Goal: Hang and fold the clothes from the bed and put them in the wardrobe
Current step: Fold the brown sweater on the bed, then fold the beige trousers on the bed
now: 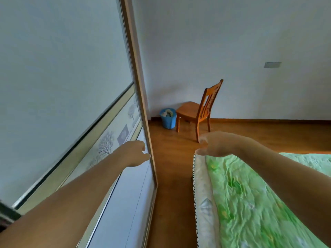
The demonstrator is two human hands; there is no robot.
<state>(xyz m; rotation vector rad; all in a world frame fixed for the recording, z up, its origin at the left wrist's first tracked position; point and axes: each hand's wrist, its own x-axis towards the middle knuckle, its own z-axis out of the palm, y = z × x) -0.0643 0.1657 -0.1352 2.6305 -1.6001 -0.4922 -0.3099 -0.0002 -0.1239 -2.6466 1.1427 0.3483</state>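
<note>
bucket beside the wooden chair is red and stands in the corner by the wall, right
Not red: the head view shows the bucket is blue. It does stand in the corner by the wall, beside the wooden chair.

white walls (232,42) meet a brown wood floor (172,167). a wooden chair (197,111) stands near the corner, a blue bucket (168,119) just beside it.

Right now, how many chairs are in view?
1. The wooden chair stands by the far wall, right of the blue bucket, beyond the bed. Others could be out of frame.
</note>
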